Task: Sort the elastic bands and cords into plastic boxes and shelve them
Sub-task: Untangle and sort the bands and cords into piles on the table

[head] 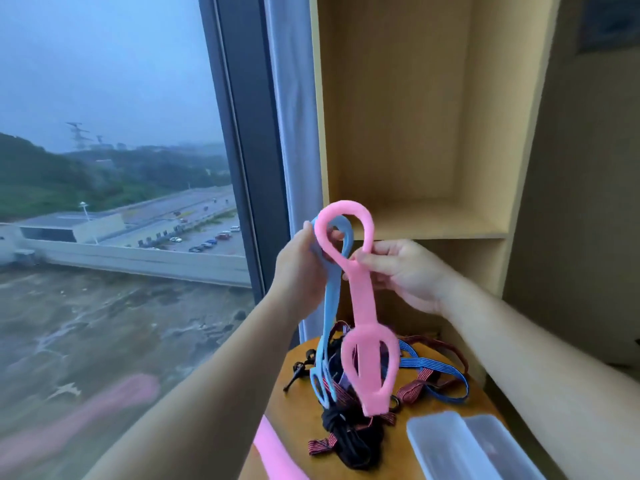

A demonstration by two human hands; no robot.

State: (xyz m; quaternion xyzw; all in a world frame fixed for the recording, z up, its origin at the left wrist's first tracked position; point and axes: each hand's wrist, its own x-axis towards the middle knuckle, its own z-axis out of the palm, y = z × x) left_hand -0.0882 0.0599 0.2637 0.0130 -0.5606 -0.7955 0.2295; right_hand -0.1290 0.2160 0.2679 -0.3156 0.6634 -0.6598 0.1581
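Observation:
I hold a pink elastic band [364,299] with looped ends up in front of the shelf. My right hand [405,271] pinches it just below its top loop. My left hand [304,268] grips a light blue band [327,317] that hangs beside the pink one, and its fingers reach into the pink top loop. Below them, a heap of cords [349,431] lies on a small wooden table [294,417]: black cord, red striped straps, a blue striped strap [440,370]. Two clear plastic boxes [460,448] stand at the table's front right.
A yellow wooden shelf unit [433,223] rises behind the table, with an open compartment at hand height. A large window [121,202] and a pale curtain [294,133] are on the left. Another pink band [273,455] shows at the bottom edge.

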